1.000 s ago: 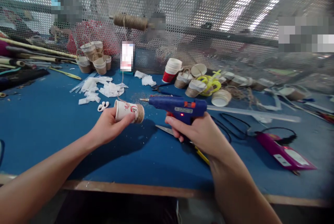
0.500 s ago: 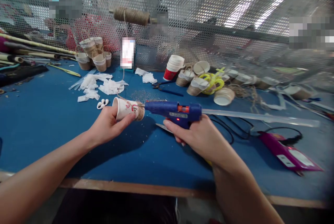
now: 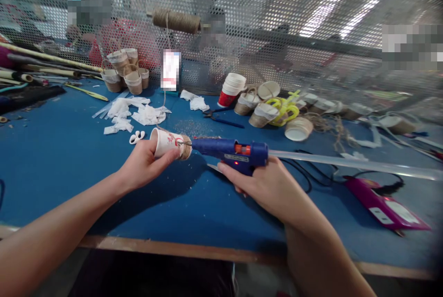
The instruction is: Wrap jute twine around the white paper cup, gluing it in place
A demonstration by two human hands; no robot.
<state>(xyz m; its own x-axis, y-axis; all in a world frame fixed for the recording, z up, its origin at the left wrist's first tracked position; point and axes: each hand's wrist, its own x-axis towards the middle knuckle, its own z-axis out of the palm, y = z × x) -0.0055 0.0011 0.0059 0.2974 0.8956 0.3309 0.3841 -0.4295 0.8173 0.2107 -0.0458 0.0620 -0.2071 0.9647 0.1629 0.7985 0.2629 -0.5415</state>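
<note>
1. A paper cup [image 3: 168, 142], laid sideways with twine wound at its base, is grasped by the left hand [image 3: 143, 164] above the blue desk [image 3: 62, 158].
2. A blue glue gun [image 3: 231, 150] is gripped by the right hand [image 3: 266, 185]; its nozzle is set against the cup's twine-wrapped end.
3. Scissors [image 3: 221, 119] and stacked cups [image 3: 231, 89] are noted well beyond.

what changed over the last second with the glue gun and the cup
The right hand carried the glue gun left, across the gap, until its nozzle met the twine-wrapped end of the cup. The left hand kept hold of the cup, lying on its side, in about the same spot. Both grips are unchanged, and so is the clutter on the table.
</note>
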